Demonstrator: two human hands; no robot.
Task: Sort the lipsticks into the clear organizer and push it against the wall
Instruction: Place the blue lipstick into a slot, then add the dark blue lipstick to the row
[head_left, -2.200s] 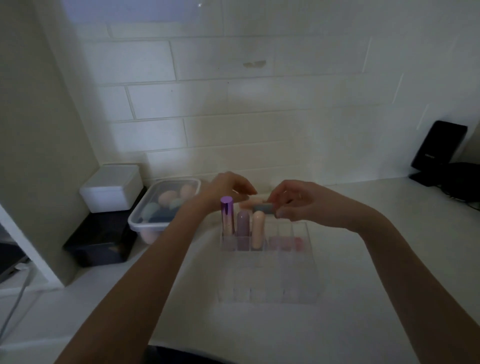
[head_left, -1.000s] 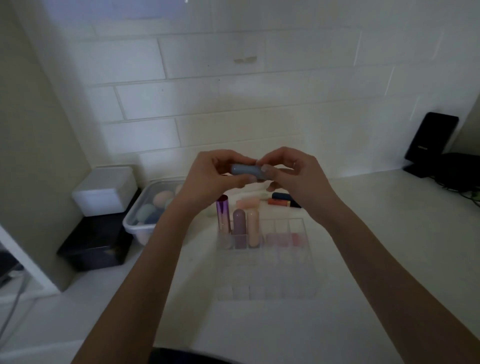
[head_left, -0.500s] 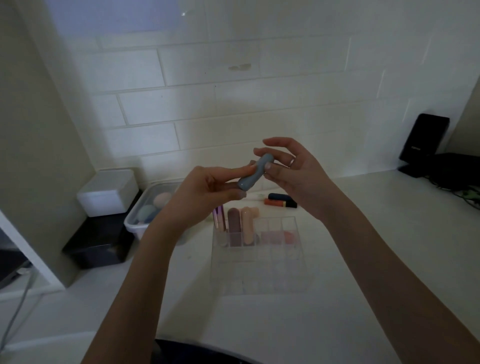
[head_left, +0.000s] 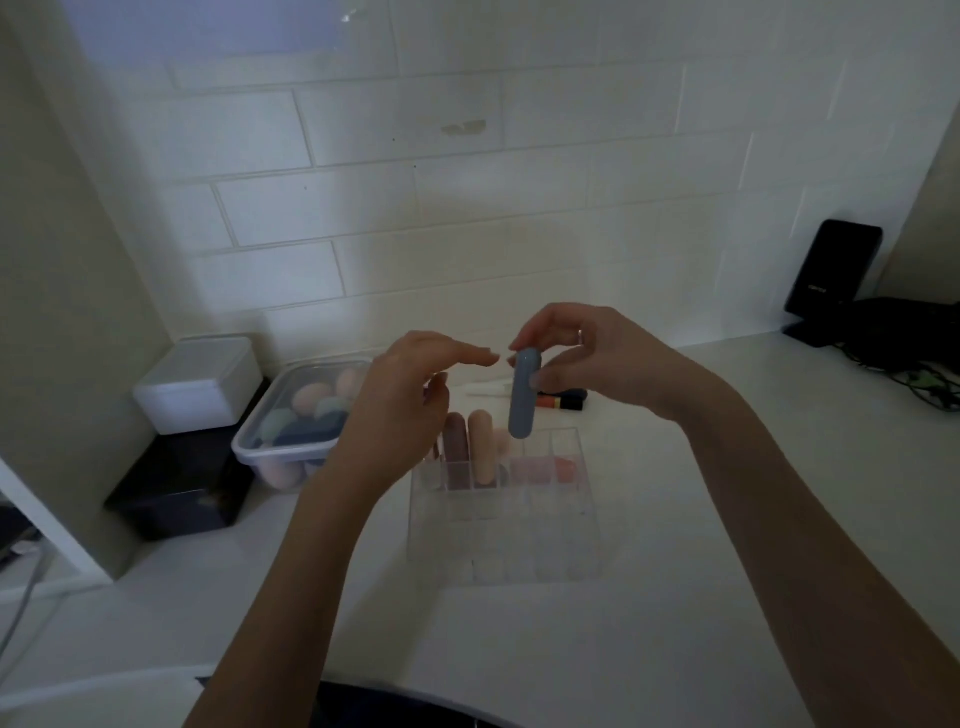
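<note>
Since half a second earlier, the blue lipstick (head_left: 522, 393) had been turned from a slant to upright and released by the left hand (head_left: 402, 400). It was pinched near its top by the right hand (head_left: 587, 353), between thumb and fingertips (head_left: 519, 340), and hung above the back row of the organizer (head_left: 501, 519). The left hand was held just beside it, apart, with fingers loosely extended and nothing held. The organizer stood mid-counter (head_left: 675, 597), short of the wall (head_left: 467, 234). More lipsticks (head_left: 563, 401) lay near the counter's back edge.
</note>
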